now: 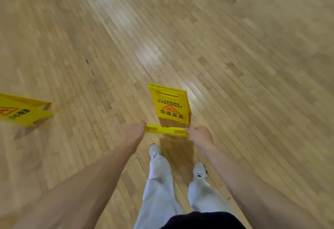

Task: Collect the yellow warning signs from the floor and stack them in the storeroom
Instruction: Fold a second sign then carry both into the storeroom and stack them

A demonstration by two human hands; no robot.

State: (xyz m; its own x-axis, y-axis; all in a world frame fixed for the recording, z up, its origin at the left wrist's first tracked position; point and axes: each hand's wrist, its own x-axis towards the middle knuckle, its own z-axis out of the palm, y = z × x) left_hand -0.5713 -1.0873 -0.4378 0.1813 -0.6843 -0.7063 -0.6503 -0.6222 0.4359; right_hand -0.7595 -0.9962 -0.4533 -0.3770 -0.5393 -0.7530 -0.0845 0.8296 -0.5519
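Note:
A yellow folding warning sign (169, 106) reading "CLEANING IN PROGRESS" stands spread open on the wooden floor just ahead of my feet. Its far panel faces me, and its near panel is seen edge-on between my hands. My left hand (135, 132) grips the left end of that near edge, and my right hand (198, 134) grips the right end. A second yellow warning sign (21, 111) lies on the floor at the far left, partly cut off by the frame edge.
Light wooden strip flooring (235, 48) stretches in every direction, with a bright glare streak running from the top centre toward the sign. My white shoes and pale trousers (159, 183) are below the sign.

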